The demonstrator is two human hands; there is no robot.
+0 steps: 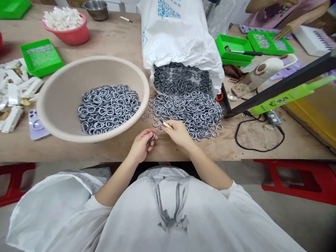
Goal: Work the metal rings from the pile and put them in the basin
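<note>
My left hand (141, 145) is closed around a few dark metal rings (151, 137), near the table's front edge. Beside it, my right hand (178, 133) grips a small pale-handled tool (167, 124) with a dark tip; its exact kind is not clear. Just beyond the hands lies a heap of grey metal rings (189, 108), spilling from the mouth of a white sack (181, 38). To the left stands a wide beige basin (55, 105), with many more such rings (110, 108) piled inside it.
A purple phone (36, 124) lies partly under the basin's left rim, near white plastic pieces (13, 94). Behind are a green tray (42, 57) and a red bowl (76, 35). On the right are a black bar (283, 84), a cable (236, 134), a bottle (258, 75) and a co-worker's hand (287, 29).
</note>
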